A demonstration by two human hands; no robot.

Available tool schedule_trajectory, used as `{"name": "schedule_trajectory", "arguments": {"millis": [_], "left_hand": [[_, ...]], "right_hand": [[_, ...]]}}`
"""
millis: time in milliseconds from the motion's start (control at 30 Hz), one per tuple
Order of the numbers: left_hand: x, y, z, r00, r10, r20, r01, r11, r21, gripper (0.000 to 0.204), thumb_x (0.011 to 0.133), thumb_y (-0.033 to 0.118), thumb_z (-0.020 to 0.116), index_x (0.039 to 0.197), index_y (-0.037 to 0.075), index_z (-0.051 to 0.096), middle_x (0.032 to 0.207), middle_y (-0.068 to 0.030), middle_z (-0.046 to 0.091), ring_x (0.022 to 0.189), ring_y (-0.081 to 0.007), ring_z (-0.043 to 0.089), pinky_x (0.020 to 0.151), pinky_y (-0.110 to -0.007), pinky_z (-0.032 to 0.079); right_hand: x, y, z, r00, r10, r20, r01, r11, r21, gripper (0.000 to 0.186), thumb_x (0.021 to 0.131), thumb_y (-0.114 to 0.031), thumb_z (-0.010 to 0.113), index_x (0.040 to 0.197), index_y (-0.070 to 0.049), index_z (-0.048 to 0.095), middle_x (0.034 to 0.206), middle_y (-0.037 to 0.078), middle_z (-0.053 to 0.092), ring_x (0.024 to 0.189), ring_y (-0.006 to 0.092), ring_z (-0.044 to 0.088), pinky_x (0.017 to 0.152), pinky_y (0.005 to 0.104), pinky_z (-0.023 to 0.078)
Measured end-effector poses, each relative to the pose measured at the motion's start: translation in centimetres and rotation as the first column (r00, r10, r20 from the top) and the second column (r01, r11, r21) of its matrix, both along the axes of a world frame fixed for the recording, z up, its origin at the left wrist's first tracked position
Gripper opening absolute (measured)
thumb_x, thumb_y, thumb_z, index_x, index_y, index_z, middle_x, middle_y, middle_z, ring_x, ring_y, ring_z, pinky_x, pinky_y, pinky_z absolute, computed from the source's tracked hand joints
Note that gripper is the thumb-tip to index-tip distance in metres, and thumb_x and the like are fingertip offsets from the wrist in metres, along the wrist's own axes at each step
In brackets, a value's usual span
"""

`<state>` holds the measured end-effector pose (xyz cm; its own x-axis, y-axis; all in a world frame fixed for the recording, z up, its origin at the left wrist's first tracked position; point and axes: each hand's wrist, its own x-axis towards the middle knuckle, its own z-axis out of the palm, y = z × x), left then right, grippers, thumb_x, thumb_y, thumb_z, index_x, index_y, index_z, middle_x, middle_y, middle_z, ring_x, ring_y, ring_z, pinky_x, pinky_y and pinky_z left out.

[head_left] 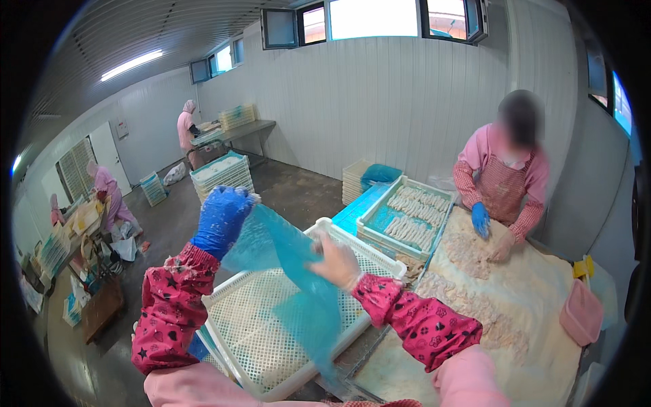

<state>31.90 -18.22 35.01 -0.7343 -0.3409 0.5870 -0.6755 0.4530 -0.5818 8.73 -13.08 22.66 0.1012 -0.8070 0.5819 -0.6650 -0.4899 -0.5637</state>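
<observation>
A thin, see-through blue sheet hangs crumpled over a white perforated plastic crate. My left hand, in a blue glove dusted with white powder, grips the sheet's upper left part above the crate's far left corner. To its right, my right hand, in a pale thin glove, is closed at the sheet's right edge, slightly blurred, its fingertips partly hidden by the sheet. The sheet's lower end trails down across the crate's near right side. Through the crate's bottom, only the pale lattice shows.
On my right, a floury table carries heaps of pale, coated pieces; a co-worker handles some there. Beyond my crate stands a tray with rows of pale strips. A pink basket hangs at the table's right edge. Crates stand stacked behind.
</observation>
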Motion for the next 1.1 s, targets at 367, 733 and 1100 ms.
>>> {"name": "schedule_trajectory", "arguments": {"millis": [367,733,1100], "left_hand": [[11.8,0.8,3.5,0.919,-0.194,-0.343,0.016,0.889,-0.458,0.029,0.08,0.004,0.052,0.108,0.009,0.059,0.093,-0.0109,0.061,0.076,-0.0261,0.057,0.068,-0.036,0.046],[13.8,11.7,-15.4,0.927,0.352,-0.129,-0.255,0.843,0.474,0.016,0.077,0.014,0.059,0.092,0.017,0.065,0.062,-0.0052,0.054,0.052,-0.0247,0.05,0.05,-0.039,0.04],[14.0,0.5,-1.9,0.874,0.138,-0.466,-0.333,0.868,-0.369,0.037,0.075,0.002,0.054,0.111,0.011,0.056,0.107,-0.0072,0.059,0.092,-0.0244,0.058,0.08,-0.035,0.045]], "right_hand": [[-4.7,-1.5,13.9,0.894,-0.386,-0.228,0.008,0.521,-0.853,0.028,0.068,-0.006,0.066,0.093,-0.011,0.055,0.086,0.002,0.057,0.086,0.0206,0.056,0.082,0.0377,0.043],[-11.3,-1.9,-4.1,0.712,-0.199,-0.673,-0.178,0.877,-0.447,0.018,0.074,-0.009,0.057,0.092,-0.013,0.057,0.083,0.001,0.055,0.086,0.0159,0.055,0.087,0.0347,0.04],[-8.8,-8.7,10.2,0.896,-0.394,-0.207,0.084,0.607,-0.79,0.018,0.073,-0.005,0.06,0.088,-0.013,0.055,0.079,0.004,0.056,0.079,0.0193,0.057,0.081,0.0346,0.043]]}}
